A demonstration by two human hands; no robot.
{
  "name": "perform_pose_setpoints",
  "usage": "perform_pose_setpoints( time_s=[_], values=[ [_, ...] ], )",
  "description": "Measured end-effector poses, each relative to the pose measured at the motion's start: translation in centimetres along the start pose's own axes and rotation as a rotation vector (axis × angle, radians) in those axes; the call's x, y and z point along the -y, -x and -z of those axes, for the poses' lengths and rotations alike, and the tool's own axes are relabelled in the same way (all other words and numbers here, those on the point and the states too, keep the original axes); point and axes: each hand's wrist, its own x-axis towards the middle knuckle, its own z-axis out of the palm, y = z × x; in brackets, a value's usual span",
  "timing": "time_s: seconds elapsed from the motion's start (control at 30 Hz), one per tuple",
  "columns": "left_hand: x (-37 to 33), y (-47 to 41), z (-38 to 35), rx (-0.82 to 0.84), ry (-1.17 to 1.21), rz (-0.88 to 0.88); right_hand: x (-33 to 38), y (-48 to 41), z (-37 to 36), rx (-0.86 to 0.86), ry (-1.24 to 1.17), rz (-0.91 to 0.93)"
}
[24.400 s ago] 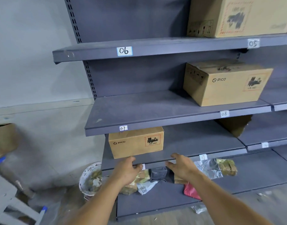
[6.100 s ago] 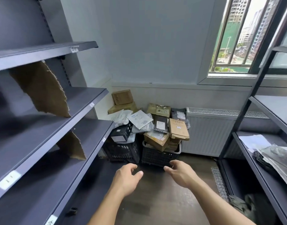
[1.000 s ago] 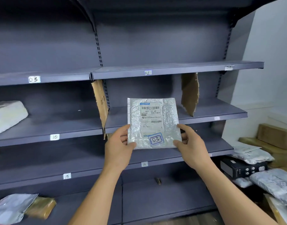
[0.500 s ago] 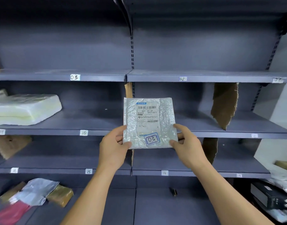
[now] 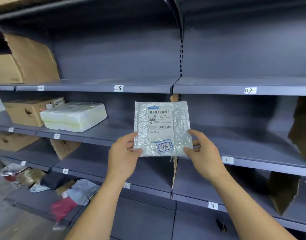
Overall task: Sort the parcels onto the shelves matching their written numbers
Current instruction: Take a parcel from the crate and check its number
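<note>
A flat silver bubble mailer [image 5: 161, 122] with a white shipping label and a handwritten "03" in a blue box stands upright in front of me. My left hand [image 5: 123, 156] pinches its lower left corner and my right hand [image 5: 203, 152] pinches its lower right corner. Up and to the left is the shelf edge tagged 03 [image 5: 118, 88]; the shelf above that tag looks bare. The tag 02 [image 5: 250, 90] is on the shelf section to the right. The mailer hangs in front of the row below, near the tag 11 [image 5: 228, 160].
A white foam-wrapped parcel [image 5: 73, 116] and a cardboard box [image 5: 30, 110] lie on the middle shelf at left. Torn cardboard dividers [image 5: 302, 129] stand between bays. Several soft parcels [image 5: 79, 190] lie on the bottom shelf at left. A big carton [image 5: 24, 61] stands at upper left.
My view has swung left along the shelving and closer in; the 03 tag now sits just up and left of the mailer. Both hands keep the same hold on it.
</note>
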Motion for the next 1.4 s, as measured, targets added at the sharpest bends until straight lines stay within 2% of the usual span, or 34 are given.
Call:
perform_pose_setpoints(
  time_s=[0.3,0.8,1.13,1.4],
  values=[
    [3.5,-5.4,4.3,-0.004,0.024,-0.034,2.5,-3.0,-6.0,-0.001,0.011,0.028],
    [10.4,-16.8,14.4,0.192,0.123,-0.144,10.2,-4.9,-18.8,-0.220,0.067,0.019],
    [6.9,-23.3,17.5,0.234,0.089,-0.298,16.3,-8.6,-19.0,-0.317,0.143,0.062],
    [2.3,-30.6,16.9,0.239,-0.045,-0.348,18.8,-17.0,-17.5,-0.272,0.304,0.065]
  ],
)
